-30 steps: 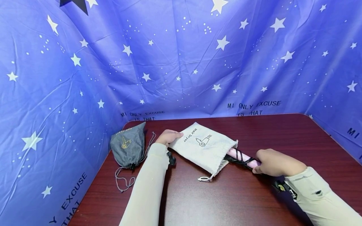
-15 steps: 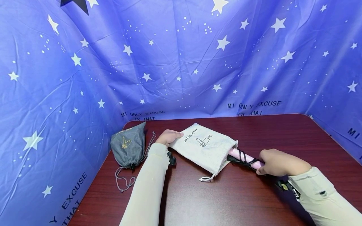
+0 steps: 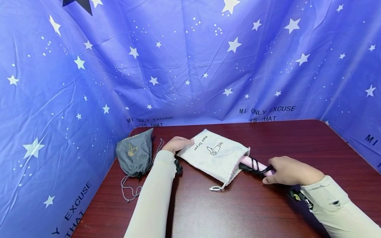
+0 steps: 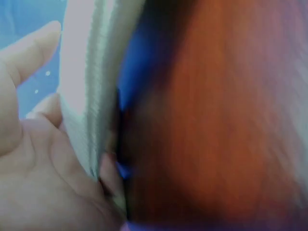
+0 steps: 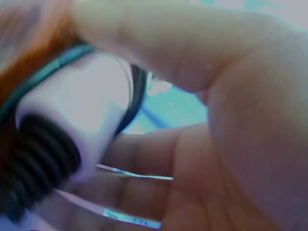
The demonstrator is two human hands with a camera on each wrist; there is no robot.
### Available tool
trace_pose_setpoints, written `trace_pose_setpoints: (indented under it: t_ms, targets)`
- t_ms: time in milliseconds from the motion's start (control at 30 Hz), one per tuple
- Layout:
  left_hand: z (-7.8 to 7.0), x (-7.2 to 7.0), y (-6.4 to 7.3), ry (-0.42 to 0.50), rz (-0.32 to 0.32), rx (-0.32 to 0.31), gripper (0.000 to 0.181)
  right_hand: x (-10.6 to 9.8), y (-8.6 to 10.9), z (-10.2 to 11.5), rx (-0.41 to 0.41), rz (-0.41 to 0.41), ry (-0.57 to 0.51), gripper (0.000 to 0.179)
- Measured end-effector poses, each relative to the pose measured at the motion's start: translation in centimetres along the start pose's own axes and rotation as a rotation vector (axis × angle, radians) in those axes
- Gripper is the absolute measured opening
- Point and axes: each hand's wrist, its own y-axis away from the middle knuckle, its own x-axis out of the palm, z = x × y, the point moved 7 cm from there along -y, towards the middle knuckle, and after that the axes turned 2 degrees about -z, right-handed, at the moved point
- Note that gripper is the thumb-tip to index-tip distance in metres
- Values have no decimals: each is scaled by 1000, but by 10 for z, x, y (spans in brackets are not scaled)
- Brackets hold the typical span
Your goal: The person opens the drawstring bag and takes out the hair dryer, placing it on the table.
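Observation:
A white drawstring bag (image 3: 217,155) printed "Hair Dryer" lies on the table, its mouth towards the right. My left hand (image 3: 177,144) holds its closed end at the left, thumb on top of the cloth; in the left wrist view the bag's seamed edge (image 4: 91,96) lies against the fingers. Out of the mouth sticks a pink hair styling tool (image 3: 251,162), with a black cord wound round it. My right hand (image 3: 290,171) grips its outer end. Close up, the pink handle (image 5: 82,91) ends in a black ribbed cord sleeve (image 5: 43,149). The tool's other end is hidden in the bag.
A grey drawstring pouch (image 3: 135,153) with a gold dryer print rests at the table's left side, its cords (image 3: 131,190) trailing forward. Behind and beside the dark red table (image 3: 226,211) hangs a blue star-printed cloth (image 3: 190,66).
The pink tool came slightly further out of the bag to the right. Since half a second ago my right hand has shifted a little back to the left. The left hand stays at the bag's end.

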Motion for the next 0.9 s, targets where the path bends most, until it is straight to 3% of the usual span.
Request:
trace_pose_setpoints:
  t_ms: [167,333,600,900]
  targets:
    - [-9,4,0,-222,49,137,34,4,-8,10,-55,-96,15,44]
    - [-9,7,-4,-299,51,144,39,9,-13,17,-86,-141,31,41]
    - [-13,9,-2,-275,-12,157,34,9,-15,21,-104,-207,66,32]
    - [-14,9,-2,-293,-23,141,41,10,-15,19,-78,-183,49,26]
